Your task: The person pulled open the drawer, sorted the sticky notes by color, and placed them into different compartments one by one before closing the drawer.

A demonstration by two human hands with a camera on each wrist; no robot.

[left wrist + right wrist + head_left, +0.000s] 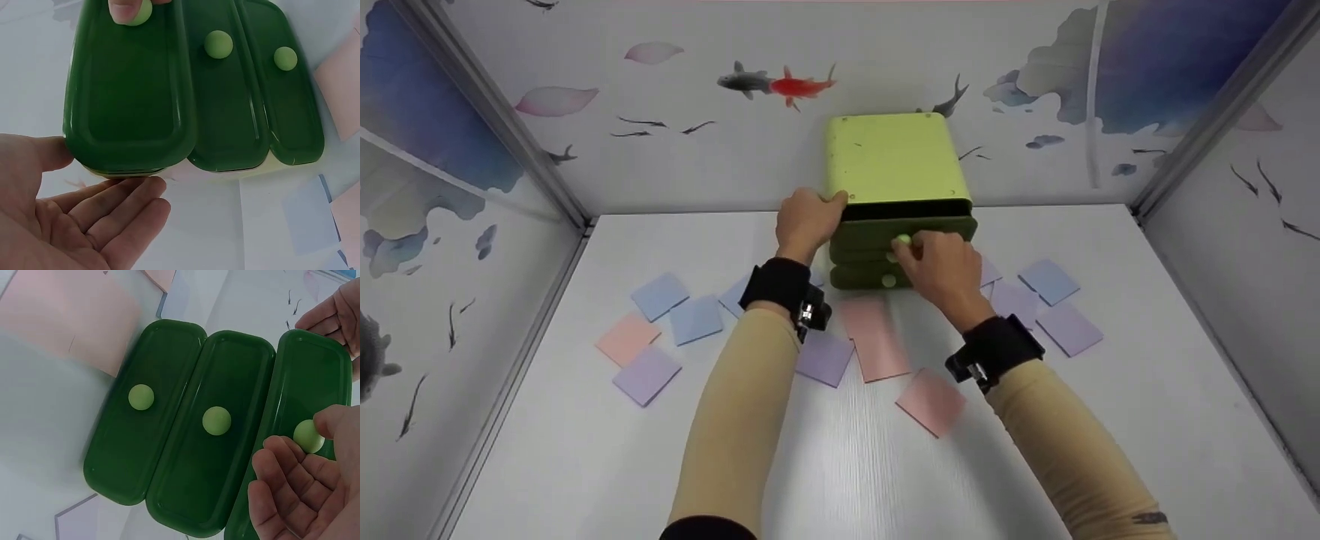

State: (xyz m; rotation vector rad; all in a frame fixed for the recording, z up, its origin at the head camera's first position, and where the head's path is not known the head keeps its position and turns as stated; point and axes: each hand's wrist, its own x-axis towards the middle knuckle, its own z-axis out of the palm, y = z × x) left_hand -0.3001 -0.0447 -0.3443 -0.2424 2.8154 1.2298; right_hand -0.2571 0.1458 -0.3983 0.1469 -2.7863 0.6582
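Observation:
A drawer cabinet with a yellow-green top (896,157) stands at the back of the table. It has three dark green drawer fronts with round light green knobs. The top drawer (132,84) juts out a little, leaving a dark gap beneath the cabinet's lid. My right hand (945,266) pinches that drawer's knob (308,436) between thumb and fingers. The middle drawer (211,467) and bottom drawer (146,439) sit below it. At the cabinet's upper left corner, my left hand (808,221) rests its thumb by the top edge and its nearly straight fingers (129,219) along the side.
Square blue, pink and purple paper notes lie scattered on the white table (840,480), among them a blue note (695,319) to the left and a purple note (1069,328) to the right. A pink note (874,341) lies before the cabinet. Patterned walls (697,165) enclose the table.

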